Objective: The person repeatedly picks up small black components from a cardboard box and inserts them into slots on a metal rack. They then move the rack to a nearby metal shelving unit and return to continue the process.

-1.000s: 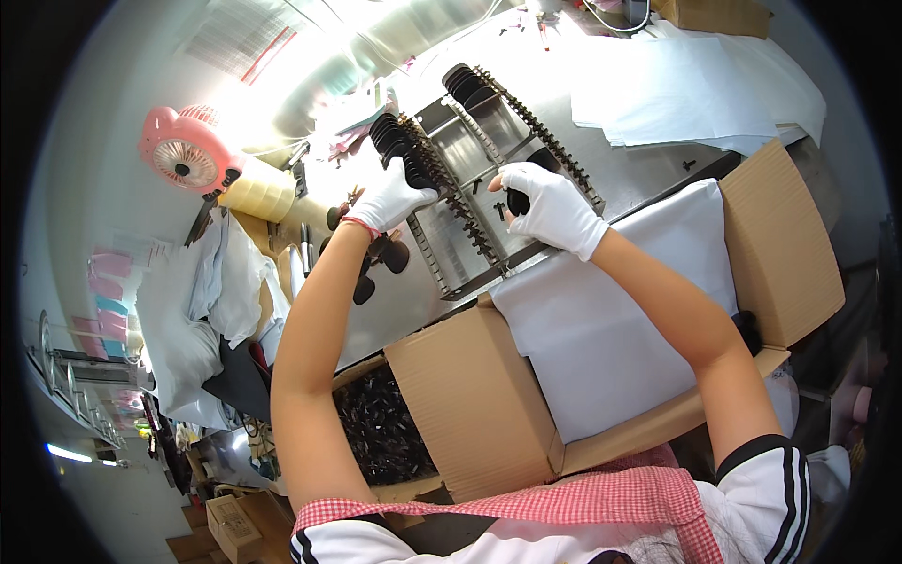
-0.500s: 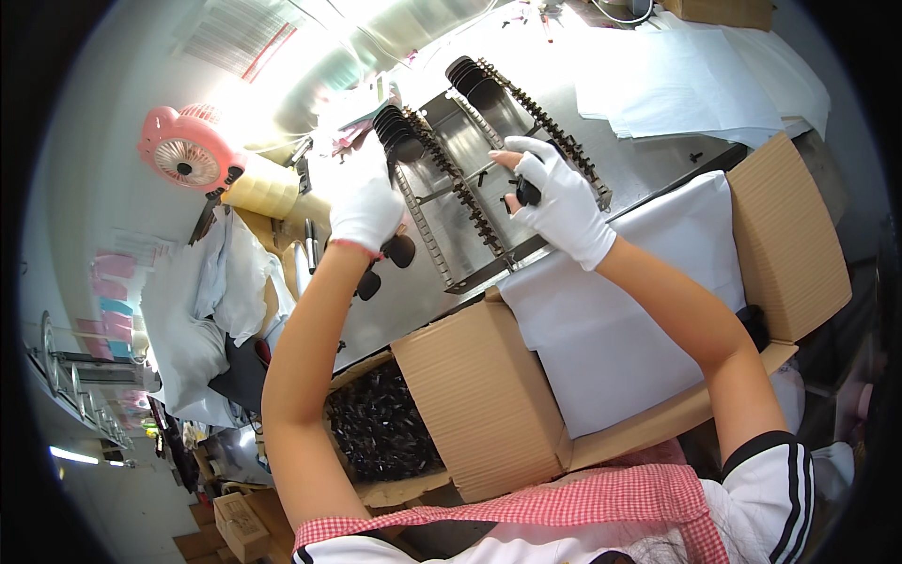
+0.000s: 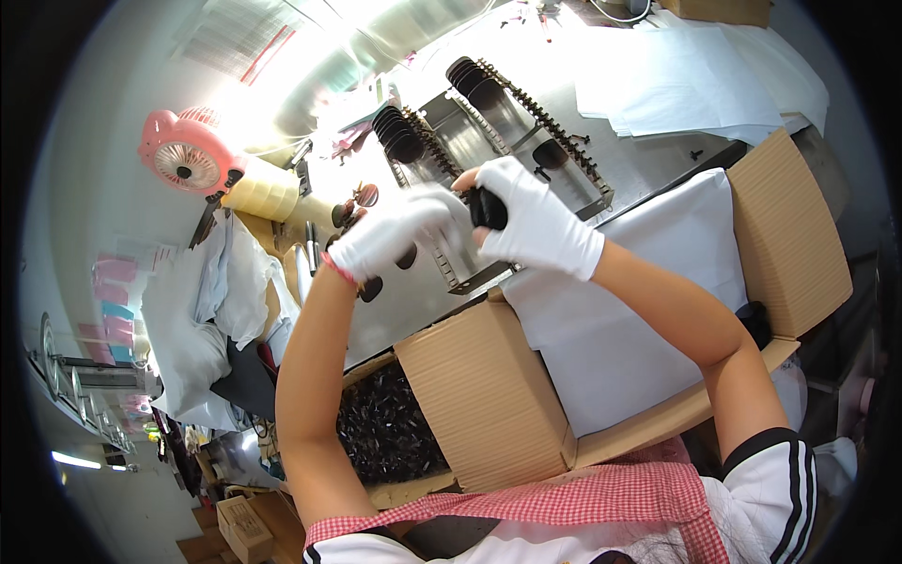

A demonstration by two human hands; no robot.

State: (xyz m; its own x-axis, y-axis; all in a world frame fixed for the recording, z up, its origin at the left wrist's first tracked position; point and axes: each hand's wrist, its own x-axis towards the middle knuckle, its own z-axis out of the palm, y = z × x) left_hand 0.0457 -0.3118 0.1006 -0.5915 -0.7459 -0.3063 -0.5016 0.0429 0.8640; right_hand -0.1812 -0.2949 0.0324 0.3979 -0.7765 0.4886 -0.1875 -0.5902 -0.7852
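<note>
My right hand, in a white glove with bare fingertips, is closed on a small stack of dark rounded lenses. My left hand, also gloved in white, is beside that stack; its fingers are smeared by motion, so their grip cannot be told. Beneath both hands lies a metal rack with toothed rails. Rows of dark lenses stand in its far end, one at the left rail and another at the middle rail. A single dark lens sits farther down the right section.
Loose tinted lenses lie left of the rack. A cardboard box with white paper stands near me, beside a box of small black parts. A pink fan, yellow tape rolls and white sheets are around.
My left hand has moved right and nearer, toward my right hand. My right hand has shifted left, with the lenses turned more into view. A dark lens now shows in the rack's right section.
</note>
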